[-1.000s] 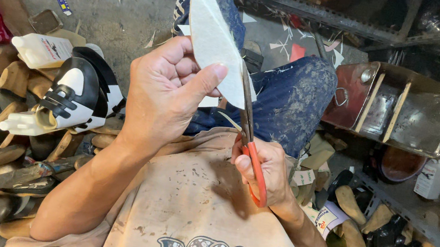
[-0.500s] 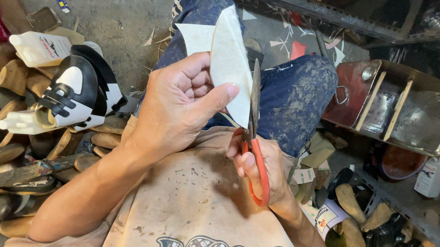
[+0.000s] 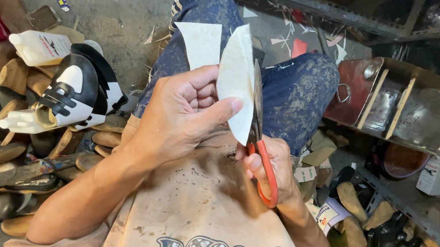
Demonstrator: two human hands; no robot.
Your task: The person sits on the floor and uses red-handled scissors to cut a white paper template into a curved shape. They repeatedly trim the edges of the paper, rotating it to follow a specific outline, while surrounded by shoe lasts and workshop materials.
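Right now the left hand (image 3: 183, 115) is pinching a pale sheet (image 3: 237, 76) above the lap, while the right hand (image 3: 271, 169) is gripping scissors (image 3: 260, 147) cutting along its edge. With the left thumb sitting just beside the blades, a slip could nick it or spoil the curve.

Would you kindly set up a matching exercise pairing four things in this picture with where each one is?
Things:
1. white sheet piece
2. red-handled scissors
3. black-and-white shoe upper
4. metal tray with dividers

Places:
A. on the pile of shoe lasts at the picture's left
B. pinched in the left hand
C. on the floor at the picture's right, beyond the knee
D. gripped in the right hand

Pairs: 1-B, 2-D, 3-A, 4-C
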